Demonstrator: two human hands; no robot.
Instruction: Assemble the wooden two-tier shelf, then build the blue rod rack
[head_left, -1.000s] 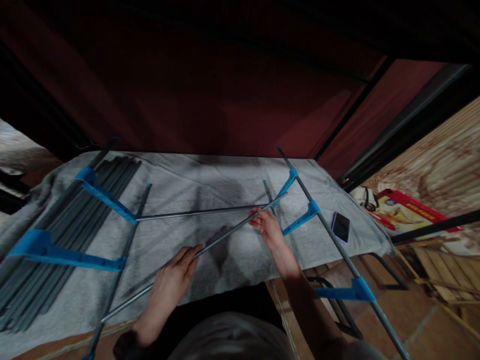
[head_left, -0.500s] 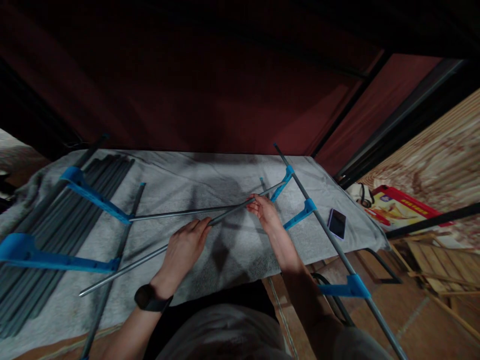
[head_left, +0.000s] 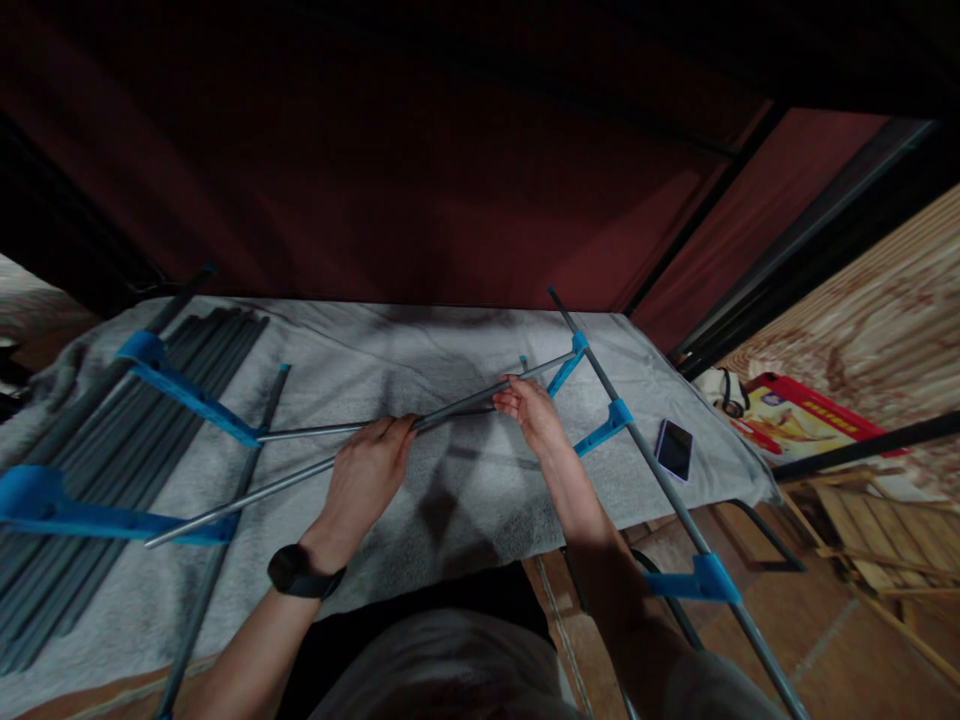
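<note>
A long grey metal tube [head_left: 262,495] slants across the frame, held in both my hands. My left hand [head_left: 371,470] wraps round its middle, and my right hand [head_left: 529,410] pinches it farther right. The tube's right end meets the far blue plastic bracket [head_left: 578,343] on the right-hand pole [head_left: 667,487]; whether it is seated there I cannot tell. Its free left end lies over or just above the near-left blue bracket [head_left: 127,515]. Behind it, a second crossbar [head_left: 300,432] runs from the far-left blue bracket [head_left: 191,392], its right part hidden.
A grey cloth [head_left: 337,340] covers the table. Several loose tubes [head_left: 172,420] lie at left under the frame's brackets. A phone [head_left: 674,449] rests at right. Beyond are a red and yellow box [head_left: 810,415] and a wooden slatted piece [head_left: 885,530]. A dark red panel [head_left: 420,220] stands behind.
The held tube's left end has risen and moved slightly left, from beside the near-left bracket to over it. My right hand has shifted up a little along with the tube.
</note>
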